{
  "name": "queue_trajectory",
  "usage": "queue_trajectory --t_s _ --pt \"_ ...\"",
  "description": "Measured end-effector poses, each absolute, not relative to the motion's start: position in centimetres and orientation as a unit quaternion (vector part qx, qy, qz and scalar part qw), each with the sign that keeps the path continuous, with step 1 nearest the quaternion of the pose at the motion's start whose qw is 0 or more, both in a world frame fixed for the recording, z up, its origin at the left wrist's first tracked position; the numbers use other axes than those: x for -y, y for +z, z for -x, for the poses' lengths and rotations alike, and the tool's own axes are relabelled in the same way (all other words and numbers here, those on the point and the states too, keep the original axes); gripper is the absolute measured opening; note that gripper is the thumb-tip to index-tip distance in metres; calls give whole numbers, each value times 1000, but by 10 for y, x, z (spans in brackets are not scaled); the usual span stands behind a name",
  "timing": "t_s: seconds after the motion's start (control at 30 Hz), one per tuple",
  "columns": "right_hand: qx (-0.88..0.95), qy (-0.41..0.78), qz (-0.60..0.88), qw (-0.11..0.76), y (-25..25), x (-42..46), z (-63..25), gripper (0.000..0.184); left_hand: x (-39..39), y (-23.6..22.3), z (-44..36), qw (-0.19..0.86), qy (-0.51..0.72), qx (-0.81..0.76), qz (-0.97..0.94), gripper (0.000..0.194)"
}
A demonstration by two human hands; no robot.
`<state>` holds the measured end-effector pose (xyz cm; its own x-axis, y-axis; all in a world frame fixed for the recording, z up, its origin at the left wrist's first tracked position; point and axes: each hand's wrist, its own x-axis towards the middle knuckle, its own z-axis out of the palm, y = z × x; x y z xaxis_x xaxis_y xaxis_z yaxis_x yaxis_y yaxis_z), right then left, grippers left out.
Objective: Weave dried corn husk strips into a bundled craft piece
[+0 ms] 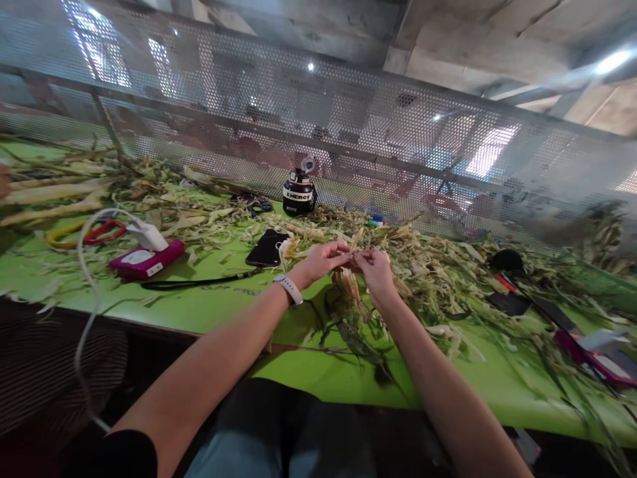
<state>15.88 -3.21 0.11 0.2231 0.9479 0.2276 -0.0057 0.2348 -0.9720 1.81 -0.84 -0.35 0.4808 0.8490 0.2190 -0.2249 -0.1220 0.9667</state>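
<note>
My left hand [320, 261], with a pale watch strap on its wrist, reaches in from the left and pinches a bundle of dried corn husk strips [349, 287]. From the other side my right hand [377, 273] pinches the same bundle, and the fingertips of both hands nearly meet. Pale strips stick up above the fingers and hang down below them. The exact spot between the fingertips is too small to make out. Beneath the hands lie dark, withered leaves [351, 335] on the green table [308, 372].
Loose husk shreds [438, 285] spread widely over the table. Left of my hands lie a black phone [267, 247] and a magenta power bank [148, 259] with a white cable. A black jug [298, 194] stands at the back before a perforated metal screen [358, 126]. Another magenta box [594, 358] is at right.
</note>
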Motion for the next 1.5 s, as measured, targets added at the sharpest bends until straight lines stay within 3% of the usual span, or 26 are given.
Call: queue_trajectory --t_s 0.3,0.5,0.7,0.87,1.0,1.27,1.4,1.5 --pt "454 464 488 584 6 43 -149 26 10 -2 -17 504 490 -300 -645 28" --pt "492 434 482 581 2 42 -147 26 7 -7 -19 501 492 -312 -639 34" --pt "489 410 483 600 -1 40 -145 30 4 -6 -18 518 519 -291 -615 25" --pt "571 252 530 574 -2 42 -147 25 0 -7 -14 462 538 -317 -629 24" --pt "687 68 530 492 -2 45 -152 13 1 -6 -13 432 541 -328 -643 23" --pt "766 -146 528 337 2 49 -153 24 2 -5 -14 426 503 -325 -678 14" --pt "747 -238 524 332 7 54 -154 20 -2 -6 -12 364 474 -313 -738 16" --pt "732 -249 531 346 8 53 -156 21 1 -3 -12 385 462 -271 -752 18"
